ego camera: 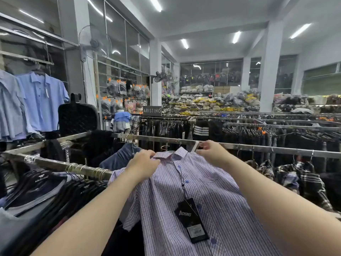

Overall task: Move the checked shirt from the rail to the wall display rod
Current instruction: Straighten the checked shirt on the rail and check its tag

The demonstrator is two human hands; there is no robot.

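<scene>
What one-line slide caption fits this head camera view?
Both hands, left hand and right hand, grip the collar of a checked shirt by a clothing rail.

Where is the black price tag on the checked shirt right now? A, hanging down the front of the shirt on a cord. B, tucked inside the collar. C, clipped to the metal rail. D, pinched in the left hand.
A: the black price tag lies on the checked shirt front, dangling on a cord from the buttons, while the left hand and right hand are up at the collar.
</scene>
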